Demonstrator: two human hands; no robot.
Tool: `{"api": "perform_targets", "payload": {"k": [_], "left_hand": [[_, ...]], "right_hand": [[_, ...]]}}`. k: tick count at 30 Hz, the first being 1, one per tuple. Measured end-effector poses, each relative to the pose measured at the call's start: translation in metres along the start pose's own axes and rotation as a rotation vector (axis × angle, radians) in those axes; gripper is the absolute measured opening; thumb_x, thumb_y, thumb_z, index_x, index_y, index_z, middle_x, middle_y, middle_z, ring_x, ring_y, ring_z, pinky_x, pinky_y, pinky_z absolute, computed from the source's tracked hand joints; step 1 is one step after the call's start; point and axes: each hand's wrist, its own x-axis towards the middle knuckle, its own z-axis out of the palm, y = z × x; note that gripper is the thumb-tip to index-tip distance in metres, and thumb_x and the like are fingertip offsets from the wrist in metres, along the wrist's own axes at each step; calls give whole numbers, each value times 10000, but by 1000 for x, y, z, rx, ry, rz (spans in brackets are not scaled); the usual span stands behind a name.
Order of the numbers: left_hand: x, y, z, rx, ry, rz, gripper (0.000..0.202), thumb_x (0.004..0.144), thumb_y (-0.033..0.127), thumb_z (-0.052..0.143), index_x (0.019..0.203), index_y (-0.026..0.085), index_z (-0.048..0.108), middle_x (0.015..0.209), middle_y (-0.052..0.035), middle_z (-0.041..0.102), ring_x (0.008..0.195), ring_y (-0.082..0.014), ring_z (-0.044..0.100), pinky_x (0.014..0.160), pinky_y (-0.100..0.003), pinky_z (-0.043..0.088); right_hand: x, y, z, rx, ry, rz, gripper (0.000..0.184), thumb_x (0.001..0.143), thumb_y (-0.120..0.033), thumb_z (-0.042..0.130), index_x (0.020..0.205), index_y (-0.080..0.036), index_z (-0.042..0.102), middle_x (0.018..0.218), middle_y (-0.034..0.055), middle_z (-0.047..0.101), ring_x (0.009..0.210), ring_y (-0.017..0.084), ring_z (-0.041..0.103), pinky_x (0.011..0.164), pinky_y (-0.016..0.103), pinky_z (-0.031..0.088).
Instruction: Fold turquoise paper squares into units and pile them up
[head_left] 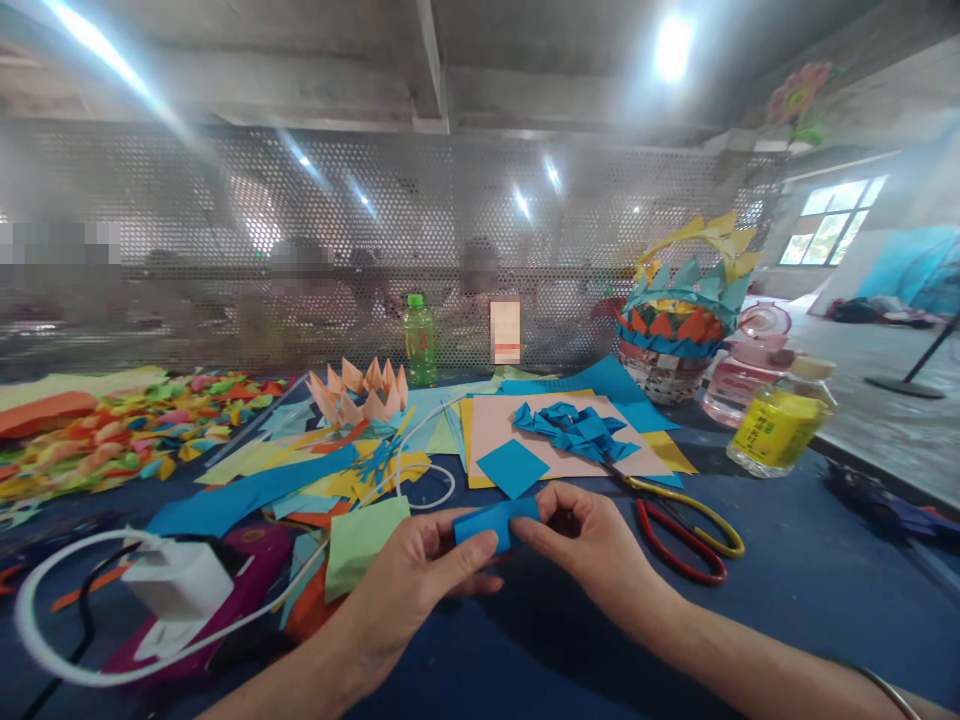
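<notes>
Both my hands hold a small folded piece of blue paper (495, 522) just above the dark blue table (787, 560). My left hand (420, 585) pinches its left end with thumb and fingers. My right hand (592, 545) pinches its right end, fingers curled. Just beyond the paper lies a blue paper square (513, 467) on a pink sheet (525, 425), with a heap of folded blue pieces (574, 428) behind it.
Red and yellow-handled scissors (686, 530) lie right of my hands. A white charger (176, 580) with cable sits at the left on a magenta object. Farther off stand an orange paper crown (360, 390), a green bottle (419, 340), a paper-decorated basket (675, 330), a yellow jar (776, 420) and piles of coloured scraps (120, 425).
</notes>
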Motion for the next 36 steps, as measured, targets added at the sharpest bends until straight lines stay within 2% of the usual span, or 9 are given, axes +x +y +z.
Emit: {"api": "perform_targets", "payload": {"k": [5,16,18,21,22,24,27,36], "left_hand": [[2,-1,1,15,21,-33,306,783,429,744,984,199,763,1000,-79,744,891,-218,679,720,-241,548],[2,-2,-1,0,43,-50,301,775,426,751,975,201,767,965,-75,754,878,-208,686,696,-225,555],[3,-2,-1,-1,42,-60,302,774,424,754,979,202,767,954,-73,756,866,-200,688,689,-214,552],[4,-1,-1,-5,41,-58,299,774,419,756,990,212,764,952,-62,758,853,-191,694,690,-205,551],[4,-1,-1,-5,42,-55,298,777,420,754,993,215,763,955,-60,758,855,-190,694,691,-204,552],[3,-1,-1,0,41,-46,295,785,423,745,998,219,761,957,-59,758,867,-193,692,689,-204,552],[3,-2,-2,15,43,-45,303,786,429,742,1003,219,759,979,-61,754,870,-199,692,694,-215,555],[4,-3,-4,-4,57,-49,292,765,435,763,968,226,766,956,-44,757,858,-194,699,689,-203,554]], "right_hand": [[-1,0,1,-35,-1,-8,342,704,-421,698,644,-186,458,587,-56,418,563,98,342,512,213,290],[-2,5,2,-8,-15,-17,317,735,-394,694,707,-182,460,627,-54,460,572,98,410,558,230,339],[-2,2,3,-9,-9,-24,291,738,-367,695,801,-181,480,643,-62,467,583,100,427,565,225,344],[-1,0,3,-23,-12,-5,377,747,-355,690,1011,-174,489,663,-68,485,603,109,458,580,224,354],[-1,1,2,-30,-34,6,368,760,-371,679,1012,-166,506,664,-62,488,606,111,458,582,227,354],[0,2,2,-35,-97,19,298,787,-415,649,879,-149,553,652,-47,483,599,107,438,576,230,339],[1,4,1,-16,-142,18,328,803,-446,636,712,-150,526,631,-38,479,584,95,400,562,230,313],[-1,4,0,-55,-98,-17,289,795,-412,649,734,-145,555,659,-14,520,625,118,434,597,247,349]]}}
